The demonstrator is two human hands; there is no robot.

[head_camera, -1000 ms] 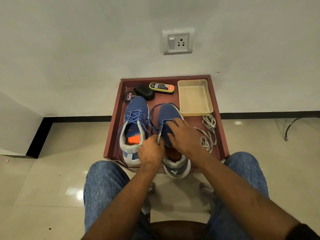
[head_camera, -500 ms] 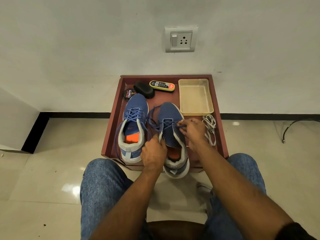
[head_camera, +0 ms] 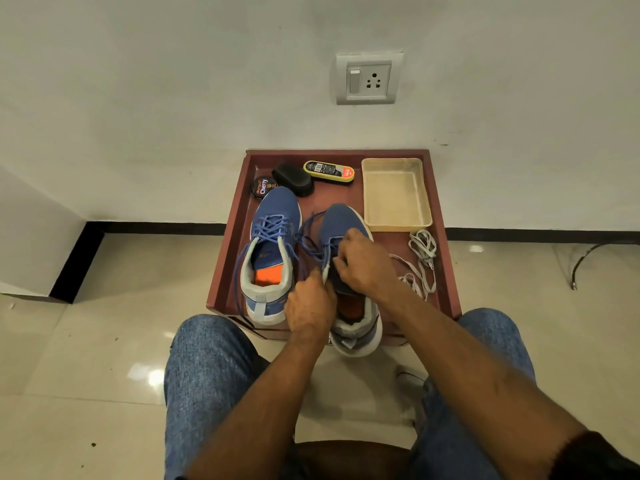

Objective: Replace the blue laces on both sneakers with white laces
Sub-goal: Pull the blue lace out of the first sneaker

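Two blue sneakers stand on a red-brown tray point(head_camera: 227, 271). The left sneaker point(head_camera: 273, 251) is fully laced in blue. On the right sneaker point(head_camera: 341, 220) the blue lace point(head_camera: 311, 237) hangs loose in loops off its left side. My left hand point(head_camera: 310, 308) grips the right sneaker's left collar near the tongue. My right hand point(head_camera: 360, 263) lies over the shoe's eyelet area, its fingers curled and pinching the blue lace. White laces point(head_camera: 420, 258) lie in a loose pile on the tray to the right of the shoe.
At the tray's back are a round polish tin point(head_camera: 262, 188), a black applicator point(head_camera: 292, 179), a yellow brush point(head_camera: 329, 170) and an empty beige plastic tub point(head_camera: 396, 194). My jeans-clad knees point(head_camera: 207, 368) flank the tray's near edge. A wall socket point(head_camera: 369, 79) sits above; a cable point(head_camera: 588, 258) lies on the floor right.
My right hand moved from the shoe's right edge back over the eyelets toward the left. The left hand stayed on the shoe's collar. The view shifted slightly.
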